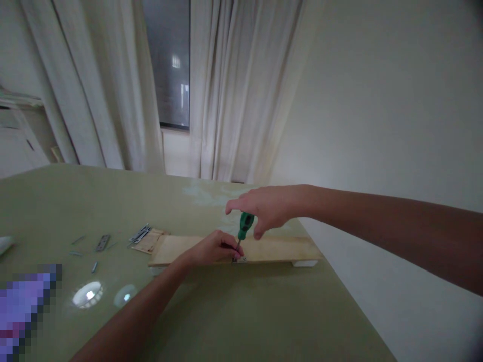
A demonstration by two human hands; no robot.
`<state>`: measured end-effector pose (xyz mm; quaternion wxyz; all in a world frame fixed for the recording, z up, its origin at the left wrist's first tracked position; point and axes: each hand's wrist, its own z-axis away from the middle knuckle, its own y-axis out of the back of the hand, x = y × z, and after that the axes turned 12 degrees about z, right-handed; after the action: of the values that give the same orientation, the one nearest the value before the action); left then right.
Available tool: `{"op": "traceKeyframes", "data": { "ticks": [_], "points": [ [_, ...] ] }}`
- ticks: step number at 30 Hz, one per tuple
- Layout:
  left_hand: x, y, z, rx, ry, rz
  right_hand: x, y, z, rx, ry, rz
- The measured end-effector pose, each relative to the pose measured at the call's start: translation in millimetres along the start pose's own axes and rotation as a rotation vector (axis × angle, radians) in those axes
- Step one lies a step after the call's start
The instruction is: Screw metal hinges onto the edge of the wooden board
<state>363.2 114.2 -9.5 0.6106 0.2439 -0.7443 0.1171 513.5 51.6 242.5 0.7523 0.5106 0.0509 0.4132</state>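
- Green w/ black grip patches: screwdriver (pixel 246 225), tilted over the wood board (pixel 281 249), approx. mid-length, tip end at the near edge by a small metal plate (pixel 241 260).
- R hand (pixel 269 206) above the handle; fingers & thumb spread loosely around its top, not clenched. Palm contact hidden, can't tell.
- L hand (pixel 217 248) low at the shaft; fingertips gathered close, but can't tell if they pinch the shaft or some small part.
- Handling (my guess): driver light, stiff, hard to break; handle prob. grippy, bare shaft slicker. Best hold = full handle for turning, w/ light fingertip guidance on the shaft.
- Plate: thin, rigid, prob. slides easily on wood; press flat, fingers clear of the tip.
- Board: stiff, likely light-to-moderate wt., raised on white blocks (one (pixel 305 263) under R end). Steady it from above, nr. the middle; overhanging edge might tip if pushed hard.
- Loose hardware on the green table (pixel 234 322), L side: metal hinge (pixel 102 243), screws etc. Small, hard; pick up by the edges.
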Motion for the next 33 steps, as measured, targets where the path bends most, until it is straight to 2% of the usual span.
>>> {"op": "traceKeyframes", "data": {
  "ticks": [4, 7, 10, 12, 16, 18, 22, 23, 25, 28, 29, 33],
  "points": [
    [-2, 0, -1, -0.006, -0.010, 0.000, -6, -4, -3, -0.068, -0.135, 0.086],
    [-2, 0, -1, 0.000, -0.009, -0.004, -5, -6, -1, -0.007, -0.084, 0.118],
    [-1, 1, -1, 0.006, -0.002, 0.000, 2, -6, 2, 0.103, -0.007, 0.054],
    [0, 1, -1, 0.001, -0.002, 0.003, 5, -7, 2, 0.144, -0.044, 0.004],
    [1, 2, -2, -0.010, 0.003, 0.003, 3, -12, -1, 0.003, -0.173, -0.015],
    [0, 2, -1, -0.005, 0.009, 0.005, 2, -13, 2, -0.002, -0.106, -0.017],
    [-3, 3, 1, -0.003, 0.021, 0.016, 5, -11, 10, 0.088, 0.113, -0.114],
    [-3, 3, 1, -0.002, 0.023, 0.018, 5, -10, 10, 0.094, 0.114, -0.151],
    [-4, 3, 2, 0.004, 0.026, 0.021, 3, -11, 8, 0.077, 0.006, -0.187],
    [-3, 2, 1, 0.008, 0.029, 0.020, 0, -14, 3, 0.096, -0.142, -0.110],
    [-2, 2, 1, 0.007, 0.028, 0.019, 0, -16, 2, 0.118, -0.135, -0.081],
    [2, 1, 1, 0.011, 0.018, 0.018, 6, -20, 3, 0.181, 0.072, -0.104]
  ]
}}
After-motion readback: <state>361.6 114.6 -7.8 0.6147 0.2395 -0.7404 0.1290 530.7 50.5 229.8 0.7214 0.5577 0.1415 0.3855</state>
